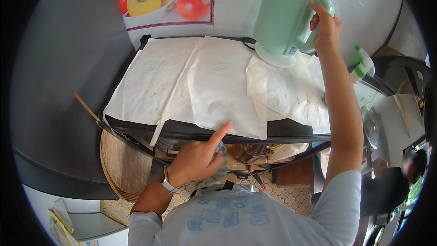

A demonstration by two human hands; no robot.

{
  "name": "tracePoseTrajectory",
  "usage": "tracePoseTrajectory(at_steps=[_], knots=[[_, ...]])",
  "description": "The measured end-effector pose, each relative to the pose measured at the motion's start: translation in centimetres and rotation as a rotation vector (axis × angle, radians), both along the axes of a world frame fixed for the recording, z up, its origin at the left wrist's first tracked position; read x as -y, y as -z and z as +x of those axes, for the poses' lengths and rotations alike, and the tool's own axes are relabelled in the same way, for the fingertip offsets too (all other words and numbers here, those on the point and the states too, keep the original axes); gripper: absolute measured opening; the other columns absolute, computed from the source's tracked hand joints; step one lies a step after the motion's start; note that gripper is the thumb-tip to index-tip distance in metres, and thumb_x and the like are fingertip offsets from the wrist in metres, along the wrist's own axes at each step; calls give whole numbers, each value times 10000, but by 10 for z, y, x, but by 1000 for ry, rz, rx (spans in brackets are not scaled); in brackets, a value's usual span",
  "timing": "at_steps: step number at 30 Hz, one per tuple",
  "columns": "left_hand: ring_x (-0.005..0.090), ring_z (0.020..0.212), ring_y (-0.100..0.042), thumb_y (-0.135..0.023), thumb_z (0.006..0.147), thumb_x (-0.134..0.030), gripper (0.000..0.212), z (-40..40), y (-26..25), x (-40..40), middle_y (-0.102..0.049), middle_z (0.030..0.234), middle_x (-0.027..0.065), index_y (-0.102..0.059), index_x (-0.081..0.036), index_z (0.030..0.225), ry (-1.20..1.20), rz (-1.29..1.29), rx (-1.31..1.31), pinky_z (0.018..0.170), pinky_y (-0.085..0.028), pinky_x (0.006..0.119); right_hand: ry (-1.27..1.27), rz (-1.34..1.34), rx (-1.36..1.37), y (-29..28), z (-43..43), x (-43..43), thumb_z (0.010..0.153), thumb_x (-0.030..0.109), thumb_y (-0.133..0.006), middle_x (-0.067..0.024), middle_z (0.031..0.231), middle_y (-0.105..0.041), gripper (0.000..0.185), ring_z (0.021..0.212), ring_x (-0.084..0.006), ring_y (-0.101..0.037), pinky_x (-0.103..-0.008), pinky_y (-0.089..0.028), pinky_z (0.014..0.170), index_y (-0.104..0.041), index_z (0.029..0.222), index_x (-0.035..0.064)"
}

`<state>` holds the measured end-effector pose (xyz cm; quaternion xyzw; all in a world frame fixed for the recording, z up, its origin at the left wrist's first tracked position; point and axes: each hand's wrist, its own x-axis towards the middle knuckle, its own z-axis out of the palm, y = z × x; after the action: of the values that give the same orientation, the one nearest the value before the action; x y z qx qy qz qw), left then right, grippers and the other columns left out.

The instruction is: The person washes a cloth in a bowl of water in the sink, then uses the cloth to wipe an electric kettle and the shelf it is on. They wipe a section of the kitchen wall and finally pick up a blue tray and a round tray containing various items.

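Note:
My right hand (326, 24) grips the handle of a pale green electric kettle (285, 17), whose white base is at the back right of a black shelf (286, 128). White paper sheets (222, 75) with faint green print cover much of the shelf top. My left hand (201, 157), with a watch on its wrist, is at the shelf's front edge. Its index finger points out over the middle sheet's front part, and a patterned cloth (220, 167) shows at its palm; whether the fingers hold it I cannot tell.
A spray bottle (362, 65) stands to the right. Containers, including a dark bottle (247, 153), sit on the lower shelf. A round woven basket (126, 164) leans at the left, below a wooden stick (85, 105). At the far right is another person (385, 188).

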<state>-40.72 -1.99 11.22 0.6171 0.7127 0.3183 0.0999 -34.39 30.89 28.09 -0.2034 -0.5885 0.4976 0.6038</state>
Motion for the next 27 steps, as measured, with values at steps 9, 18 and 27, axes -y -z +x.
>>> tracePoseTrajectory(at_steps=[9,18,27], knots=[[280,423,-517,-529,746,-71,704,-6,4,1,-533,532,132,-255,-64,1394,42,37,21,439,-413,369,-102,-74,-27,-15,-28,31,683,129,-723,-36,563,-460,225,449,-139,-427,-274,-349,432,-539,736,11],[264,387,-482,-547,729,-91,747,-9,6,16,-464,458,94,-216,0,1393,-11,58,8,406,-388,362,59,25,53,4,-18,24,662,158,-727,-24,522,-448,228,422,-119,-391,-268,-309,431,-556,692,9],[268,381,-474,-533,734,-94,735,-3,11,16,-446,444,95,-220,-8,1393,-60,91,-13,401,-375,374,150,-44,7,29,1,-15,673,172,-722,-28,499,-454,204,418,-120,-398,-269,-282,431,-582,681,25]])
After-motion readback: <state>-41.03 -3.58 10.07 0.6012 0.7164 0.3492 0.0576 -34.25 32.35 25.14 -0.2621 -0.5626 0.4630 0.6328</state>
